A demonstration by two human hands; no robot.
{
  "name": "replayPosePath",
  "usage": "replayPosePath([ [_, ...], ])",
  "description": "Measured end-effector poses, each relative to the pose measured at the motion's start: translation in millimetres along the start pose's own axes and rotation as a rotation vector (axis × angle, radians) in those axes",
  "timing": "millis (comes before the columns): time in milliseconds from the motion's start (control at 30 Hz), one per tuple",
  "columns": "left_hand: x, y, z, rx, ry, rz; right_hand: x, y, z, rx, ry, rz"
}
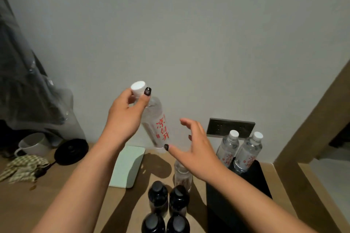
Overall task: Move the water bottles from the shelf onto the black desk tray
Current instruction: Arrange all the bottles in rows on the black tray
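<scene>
The left hand [123,117] pinches a clear water bottle [154,119] at its neck, thumb and fingers curled just under the white cap [138,87]. The bottle hangs tilted in the air above the table [62,195], cap up and to the left, base down and to the right, red characters on its label.

The right hand [195,149] is spread wide with fingers straight and holds nothing; its thumb tip touches the base of the held bottle.

The black tray [236,202] lies on the table to the right of the held bottle. At the tray's far end stand two more water bottles [239,149], upright and side by side, touching or nearly so. Behind them a dark socket plate [230,126] sits on the wall.

Left of the tray are four dark-capped bottles [166,208] in a square, with a glass [182,176] just beyond them. Further left lie a pale green pad [126,166], a black round lid [71,151], a white mug [32,144] and a checked cloth [22,168].
</scene>
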State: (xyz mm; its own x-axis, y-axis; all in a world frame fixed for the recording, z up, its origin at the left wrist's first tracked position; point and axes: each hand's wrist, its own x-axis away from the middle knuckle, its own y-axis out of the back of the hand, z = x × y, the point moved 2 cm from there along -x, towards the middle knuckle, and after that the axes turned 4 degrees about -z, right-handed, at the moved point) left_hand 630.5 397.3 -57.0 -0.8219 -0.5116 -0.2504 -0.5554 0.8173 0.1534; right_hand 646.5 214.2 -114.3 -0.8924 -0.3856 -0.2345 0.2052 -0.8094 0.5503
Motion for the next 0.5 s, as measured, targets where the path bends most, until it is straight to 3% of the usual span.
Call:
replayPosePath([
  [67, 7, -7, -25, 0.113, 0.003, 0.053, 0, 8, 11, -0.024, 0.054, -0.014],
  [267, 39, -37, -65, 0.155, 0.035, 0.136, 15, 55, 17, -0.037, 0.089, 0.034],
  [500, 58, -84, -59, 0.111, 0.136, 0.327, 47, 88, -9, 0.033, 0.015, -0.051],
])
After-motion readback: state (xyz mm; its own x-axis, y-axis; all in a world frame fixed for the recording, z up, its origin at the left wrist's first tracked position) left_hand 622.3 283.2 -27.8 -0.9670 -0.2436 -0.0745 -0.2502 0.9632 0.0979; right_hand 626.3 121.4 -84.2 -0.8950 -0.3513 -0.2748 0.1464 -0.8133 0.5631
